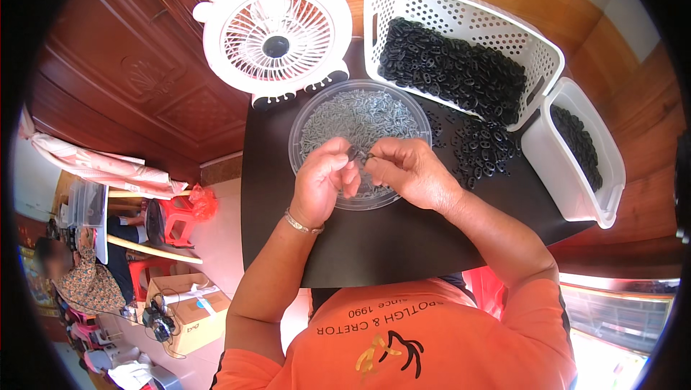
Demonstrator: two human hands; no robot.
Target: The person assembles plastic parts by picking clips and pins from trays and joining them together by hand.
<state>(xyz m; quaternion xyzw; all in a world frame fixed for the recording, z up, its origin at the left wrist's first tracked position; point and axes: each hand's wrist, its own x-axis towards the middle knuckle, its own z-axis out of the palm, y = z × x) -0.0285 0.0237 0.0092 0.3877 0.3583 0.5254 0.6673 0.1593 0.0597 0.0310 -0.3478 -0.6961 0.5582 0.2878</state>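
Observation:
My left hand [322, 180] and my right hand [412, 172] meet over a round clear tub [296, 138] of small grey screw-like pieces [360, 113]. Between the left thumb and fingertips sits a small black piece [352, 152], partly covered, perhaps one of the oval black rings. The right thumb and forefinger pinch close beside it, on something dark too small to name. To the right of the tub, loose oval black rings [484, 149] lie spread on the dark table.
A white perforated basket [461, 12] of black rings stands at the back right, beside a white bin [568, 174] holding more. At the back left is a white animal-shaped fan [277, 44]. A person, a cardboard box [188, 311] and red stools [180, 221] are off left.

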